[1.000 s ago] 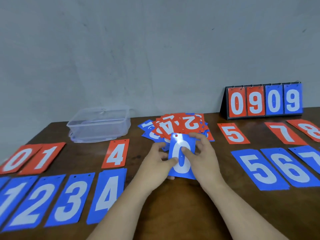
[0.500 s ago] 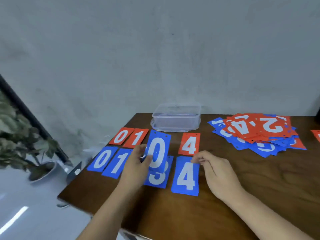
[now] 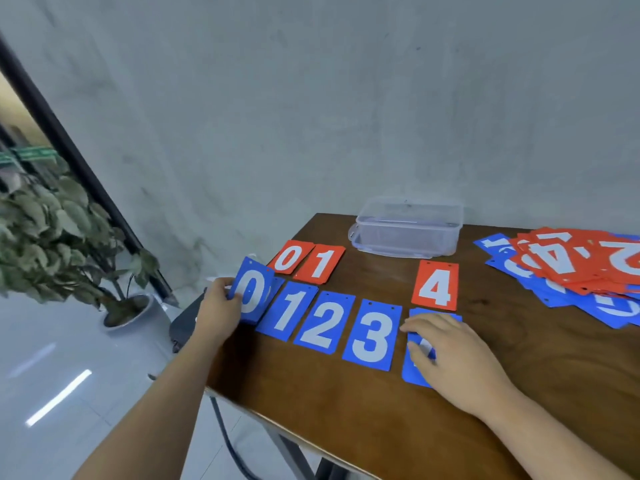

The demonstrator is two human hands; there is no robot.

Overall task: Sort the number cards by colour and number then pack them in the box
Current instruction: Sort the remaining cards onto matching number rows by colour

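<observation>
Landmark: clear plastic box (image 3: 408, 230), standing at the far edge of the desk (image 3: 346, 410), against the wall (image 3: 346, 98). Whether it is lidded cannot be told. Front-left of the box, two red cards lie side by side and touching: red 0 card (image 3: 289, 258), then red 1 card (image 3: 320, 263). Directly in front of the box, slightly to its right, lies red 4 card (image 3: 435, 287), apart from those two. Further toward the person from the box runs a blue row: blue 1 card (image 3: 289, 311), blue 2 card (image 3: 325, 322) and blue 3 card (image 3: 372, 336), edges close or touching. At the row's end farthest left of the box, the left hand (image 3: 221, 306) pinches blue 0 card (image 3: 251, 294) by its left edge, thumb on the face, with the card tilted up off the desk. A sliver of another blue card (image 3: 278, 287) shows behind it, digit hidden. At the row's other end, in front of the box past red 4 card, the right hand (image 3: 450, 355) lies palm-down with relaxed, nearly straight fingers on the covered blue card (image 3: 414, 374), gripping nothing; the digit is mostly hidden. Right of the box is the pile of unsorted cards (image 3: 561, 268), red over blue, fanned and overlapping, cut by the frame edge. Far left of the box, off the desk, a potted plant (image 3: 52, 237) stands on the floor.
</observation>
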